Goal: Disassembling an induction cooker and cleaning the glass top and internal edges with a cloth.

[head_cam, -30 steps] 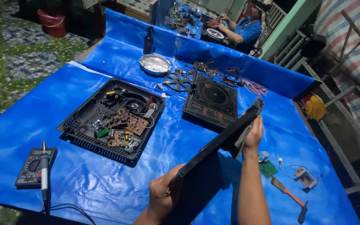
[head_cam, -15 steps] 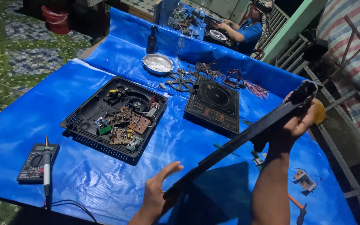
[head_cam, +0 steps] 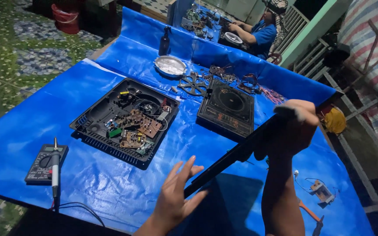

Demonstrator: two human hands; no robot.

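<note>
My right hand (head_cam: 296, 126) grips the far end of a flat black panel (head_cam: 237, 153), seen edge-on and tilted up above the blue tarp. My left hand (head_cam: 178, 196) has its fingers spread and rests its fingertips at the panel's near, lower end. Left of my hands lies an opened black cooker base (head_cam: 125, 120) with circuit boards and wires exposed. A second black induction cooker (head_cam: 227, 107) lies behind the panel.
A multimeter with a probe (head_cam: 47, 164) lies at the near left edge. A metal dish (head_cam: 170, 65), a dark bottle (head_cam: 164, 42) and loose wire parts (head_cam: 224, 78) sit at the back. Small tools (head_cam: 316, 196) lie at right. Another person (head_cam: 259, 32) works at a far table.
The panel's far end rose and swung right in my right hand over the first interval. My left hand loosened from a grip under the panel to spread fingers.
</note>
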